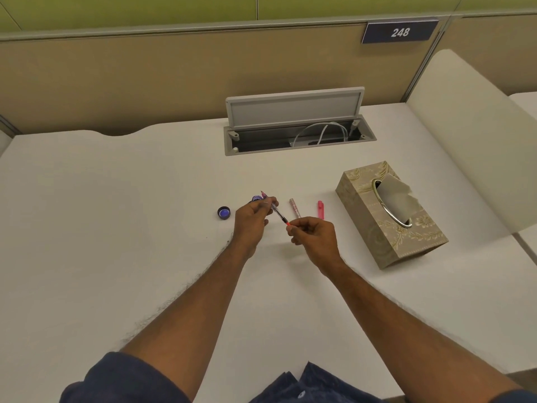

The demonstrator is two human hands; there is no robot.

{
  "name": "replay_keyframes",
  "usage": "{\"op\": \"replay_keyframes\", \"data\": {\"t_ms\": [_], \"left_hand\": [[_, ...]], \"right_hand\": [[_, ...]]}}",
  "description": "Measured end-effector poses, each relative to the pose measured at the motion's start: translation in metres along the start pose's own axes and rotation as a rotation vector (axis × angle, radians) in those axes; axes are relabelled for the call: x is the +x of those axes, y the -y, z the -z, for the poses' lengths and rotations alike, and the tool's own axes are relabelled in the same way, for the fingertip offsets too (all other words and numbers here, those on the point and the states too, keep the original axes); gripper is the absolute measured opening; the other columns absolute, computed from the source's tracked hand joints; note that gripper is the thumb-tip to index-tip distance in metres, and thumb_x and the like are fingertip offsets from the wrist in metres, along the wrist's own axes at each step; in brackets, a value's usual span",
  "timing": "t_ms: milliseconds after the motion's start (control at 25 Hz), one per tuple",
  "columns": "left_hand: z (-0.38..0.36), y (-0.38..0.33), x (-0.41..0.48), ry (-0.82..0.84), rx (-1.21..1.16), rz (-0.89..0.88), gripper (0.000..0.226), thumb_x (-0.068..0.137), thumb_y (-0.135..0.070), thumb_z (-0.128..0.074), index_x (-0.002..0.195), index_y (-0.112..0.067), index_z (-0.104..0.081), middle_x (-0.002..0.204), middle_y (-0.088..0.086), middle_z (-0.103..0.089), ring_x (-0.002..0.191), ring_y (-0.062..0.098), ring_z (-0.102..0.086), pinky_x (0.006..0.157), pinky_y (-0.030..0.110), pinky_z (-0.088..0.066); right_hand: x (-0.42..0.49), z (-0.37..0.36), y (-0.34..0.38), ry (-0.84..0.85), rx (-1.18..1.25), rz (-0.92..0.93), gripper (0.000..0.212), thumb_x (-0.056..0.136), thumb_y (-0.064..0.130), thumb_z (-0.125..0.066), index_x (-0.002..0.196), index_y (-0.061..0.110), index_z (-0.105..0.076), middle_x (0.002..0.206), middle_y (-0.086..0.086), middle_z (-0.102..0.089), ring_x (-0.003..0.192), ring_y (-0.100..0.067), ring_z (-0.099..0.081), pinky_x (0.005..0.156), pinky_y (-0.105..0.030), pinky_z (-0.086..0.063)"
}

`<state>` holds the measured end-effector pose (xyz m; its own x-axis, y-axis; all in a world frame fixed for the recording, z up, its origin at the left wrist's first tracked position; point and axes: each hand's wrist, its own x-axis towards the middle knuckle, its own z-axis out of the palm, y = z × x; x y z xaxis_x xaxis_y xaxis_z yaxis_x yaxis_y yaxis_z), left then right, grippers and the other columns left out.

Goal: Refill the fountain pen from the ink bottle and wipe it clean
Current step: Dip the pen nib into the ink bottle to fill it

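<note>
My left hand (253,222) pinches the front section of the fountain pen (278,213), whose nib points up and away over the open ink bottle (257,198). The bottle is mostly hidden behind my left fingers. My right hand (313,237) pinches the red end of the pen's clear converter. The bottle's blue cap (224,212) lies upside down on the white desk (116,213), left of my left hand. The pen's patterned barrel (294,208) and its pink cap (320,209) lie on the desk just beyond my right hand.
A patterned tissue box (374,225) with a tissue sticking out stands to the right of the pens. An open cable hatch (299,132) with white cables sits at the back of the desk. A cream divider (476,135) bounds the right side.
</note>
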<state>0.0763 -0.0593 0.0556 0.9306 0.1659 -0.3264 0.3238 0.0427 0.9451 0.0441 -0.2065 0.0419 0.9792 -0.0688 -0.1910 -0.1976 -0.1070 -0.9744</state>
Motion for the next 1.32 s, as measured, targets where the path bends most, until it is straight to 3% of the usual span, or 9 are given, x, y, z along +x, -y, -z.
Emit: {"op": "replay_keyframes", "data": {"t_ms": [160, 240, 320, 440, 560, 761, 921, 1201, 1321], "left_hand": [[0.005, -0.011, 0.004, 0.055, 0.049, -0.010, 0.021, 0.096, -0.030, -0.052, 0.094, -0.024, -0.072, 0.104, -0.004, -0.070, 0.099, 0.012, -0.063, 0.080, 0.027, -0.050], [0.016, -0.013, 0.005, 0.083, 0.213, -0.085, 0.023, 0.094, -0.029, -0.055, 0.096, -0.017, -0.074, 0.099, -0.003, -0.071, 0.093, 0.010, -0.065, 0.078, 0.019, -0.049], [0.034, -0.010, 0.004, 0.010, 0.450, -0.299, 0.019, 0.091, -0.027, -0.060, 0.092, -0.015, -0.075, 0.089, -0.005, -0.073, 0.080, 0.008, -0.064, 0.070, 0.015, -0.045], [0.059, -0.017, 0.014, -0.110, 0.656, -0.630, 0.014, 0.087, -0.028, -0.064, 0.086, -0.017, -0.073, 0.084, -0.006, -0.071, 0.070, 0.009, -0.061, 0.065, 0.021, -0.046], [0.068, -0.037, 0.039, -0.077, 0.838, -0.734, 0.018, 0.088, -0.029, -0.063, 0.098, -0.016, -0.070, 0.092, -0.002, -0.070, 0.081, 0.013, -0.060, 0.077, 0.030, -0.050], [0.047, -0.054, 0.056, 0.169, 1.155, -0.661, 0.037, 0.086, -0.034, -0.066, 0.119, -0.020, -0.064, 0.122, 0.001, -0.064, 0.112, 0.022, -0.052, 0.094, 0.036, -0.040], [0.036, -0.054, 0.056, 0.170, 1.103, -0.636, 0.030, 0.090, -0.031, -0.061, 0.114, -0.014, -0.069, 0.113, 0.005, -0.070, 0.101, 0.022, -0.055, 0.080, 0.029, -0.034], [0.041, -0.050, 0.059, 0.189, 0.683, -0.419, 0.024, 0.087, -0.022, -0.067, 0.107, -0.010, -0.072, 0.108, 0.009, -0.073, 0.085, 0.010, -0.060, 0.073, 0.013, -0.040], [0.040, -0.048, 0.062, 0.229, 0.657, -0.361, 0.023, 0.088, -0.018, -0.065, 0.108, -0.008, -0.071, 0.109, 0.010, -0.072, 0.087, 0.012, -0.061, 0.081, 0.020, -0.044]], "right_hand": [[0.009, -0.002, 0.012, -0.047, 0.062, 0.025, 0.007, 0.085, 0.003, -0.069, 0.088, 0.001, -0.073, 0.071, -0.008, -0.070, 0.057, -0.012, -0.062, 0.058, -0.021, -0.052], [0.017, -0.002, 0.019, -0.056, 0.081, 0.031, 0.006, 0.085, 0.004, -0.068, 0.087, 0.001, -0.073, 0.070, -0.009, -0.069, 0.055, -0.014, -0.062, 0.057, -0.023, -0.053], [0.025, -0.001, 0.027, -0.054, 0.060, 0.032, 0.006, 0.085, 0.005, -0.068, 0.085, 0.002, -0.073, 0.068, -0.009, -0.068, 0.053, -0.014, -0.060, 0.055, -0.024, -0.052], [0.040, 0.005, 0.041, -0.037, -0.099, 0.039, 0.007, 0.083, 0.006, -0.069, 0.083, 0.002, -0.074, 0.066, -0.008, -0.068, 0.050, -0.010, -0.059, 0.052, -0.024, -0.050], [0.054, 0.009, 0.061, 0.009, -0.388, 0.114, 0.006, 0.081, 0.010, -0.070, 0.080, 0.006, -0.074, 0.064, -0.003, -0.068, 0.054, -0.011, -0.063, 0.051, -0.019, -0.050], [0.072, 0.003, 0.096, 0.169, -0.706, 0.179, 0.009, 0.083, 0.011, -0.070, 0.087, 0.005, -0.074, 0.071, 0.000, -0.065, 0.062, -0.011, -0.061, 0.059, -0.019, -0.050], [0.082, -0.010, 0.121, 0.247, -0.812, 0.219, 0.011, 0.084, 0.013, -0.069, 0.089, 0.004, -0.074, 0.075, -0.004, -0.066, 0.064, -0.013, -0.061, 0.063, -0.022, -0.051], [0.099, -0.042, 0.142, 0.262, -0.881, 0.324, 0.016, 0.086, 0.018, -0.068, 0.087, 0.003, -0.074, 0.080, -0.007, -0.070, 0.068, -0.017, -0.064, 0.069, -0.028, -0.055], [0.107, -0.053, 0.142, 0.256, -0.932, 0.328, 0.017, 0.087, 0.020, -0.067, 0.089, 0.005, -0.073, 0.085, -0.009, -0.071, 0.072, -0.019, -0.065, 0.069, -0.029, -0.055]]}}
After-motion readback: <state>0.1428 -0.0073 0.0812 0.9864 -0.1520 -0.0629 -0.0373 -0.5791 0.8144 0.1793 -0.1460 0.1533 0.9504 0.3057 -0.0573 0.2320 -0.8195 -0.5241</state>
